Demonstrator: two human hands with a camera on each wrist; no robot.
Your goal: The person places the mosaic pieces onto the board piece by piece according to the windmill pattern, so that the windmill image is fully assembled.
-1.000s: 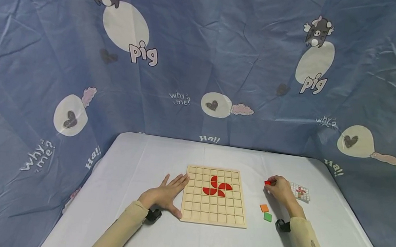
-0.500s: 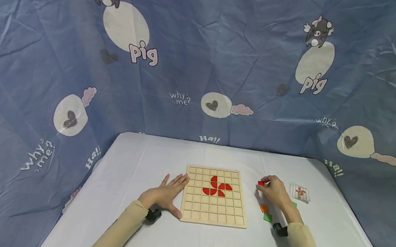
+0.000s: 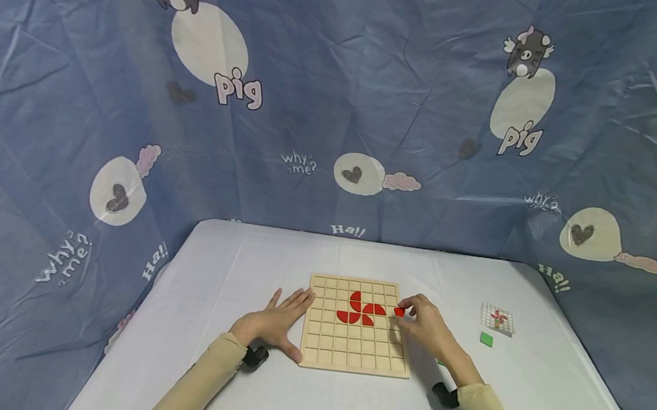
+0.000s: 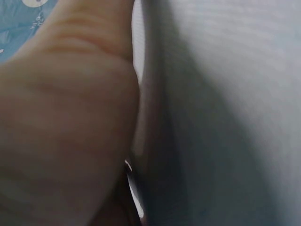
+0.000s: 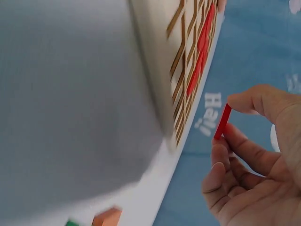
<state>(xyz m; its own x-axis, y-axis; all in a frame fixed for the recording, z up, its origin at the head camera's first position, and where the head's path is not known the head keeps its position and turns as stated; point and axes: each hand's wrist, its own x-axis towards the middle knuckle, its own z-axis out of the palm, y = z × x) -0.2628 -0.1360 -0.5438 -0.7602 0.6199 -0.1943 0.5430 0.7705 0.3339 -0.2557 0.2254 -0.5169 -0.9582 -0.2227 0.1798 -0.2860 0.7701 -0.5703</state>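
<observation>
A square wooden grid board (image 3: 349,359) lies on the table, bearing several red curved-edged tiles (image 3: 374,309) arranged like a pinwheel. Along the board's left edge rests my left hand (image 3: 272,325), fingers and thumb spread and straight. Only part of that hand (image 4: 66,117) fills the left wrist view, close to the white tablecloth. My right hand (image 3: 426,326) pinches a small red tile (image 3: 399,311) over the board's right edge. From the side, in the right wrist view, the thin red tile (image 5: 223,121) stands between thumb and fingertips.
A pattern card (image 3: 498,318) showing a grid and a red pinwheel lies at the right. Below it is a green tile (image 3: 486,340). Another green tile (image 3: 441,362) is mostly hidden by the right arm. An orange tile (image 5: 107,216) appears in the right wrist view.
My right hand has moved left with the red tile, from beside the card to the board's right edge. A green tile below the card has come into sight. The left hand stays put.
</observation>
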